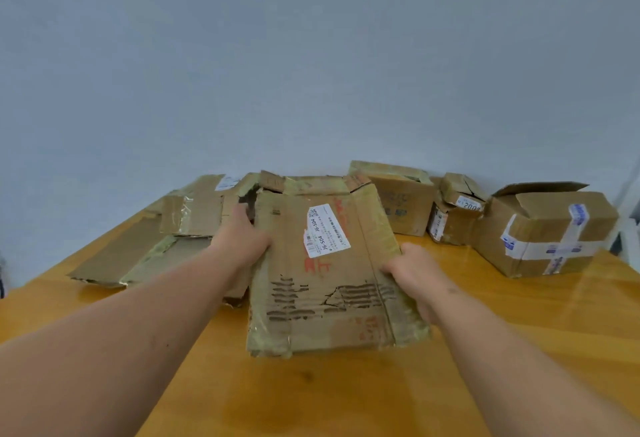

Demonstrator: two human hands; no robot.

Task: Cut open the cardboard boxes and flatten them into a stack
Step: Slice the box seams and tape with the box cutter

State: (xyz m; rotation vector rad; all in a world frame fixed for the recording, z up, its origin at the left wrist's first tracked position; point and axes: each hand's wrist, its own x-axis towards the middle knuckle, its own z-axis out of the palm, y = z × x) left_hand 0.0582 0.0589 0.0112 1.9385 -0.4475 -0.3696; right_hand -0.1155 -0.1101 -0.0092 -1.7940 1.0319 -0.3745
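A flattened box (pixel 325 270) lies mid-worktop, its long sides running away from the person, near end raised slightly off the glossy orange-brown wooden worktop (pixel 311 395). The left hand (pixel 242 232) grasps its far-left edge, fingers curled over the rim; the right hand (pixel 412 270) holds the right edge, thumb on top, fingers tucked beneath. Its cardboard is scuffed, with torn patches exposing corrugation, yellowed tape along the borders and a white label (pixel 325 232) (marked J6-S04). Just left, touching it, a stack of flattened cardboard (pixel 152 246) sprawls toward the worktop's left edge. Behind and right stand three unflattened boxes (pixel 401 204), (pixel 453 215), (pixel 547 232), the last strapped with white-and-blue tape. Bare worktop opens toward the person.
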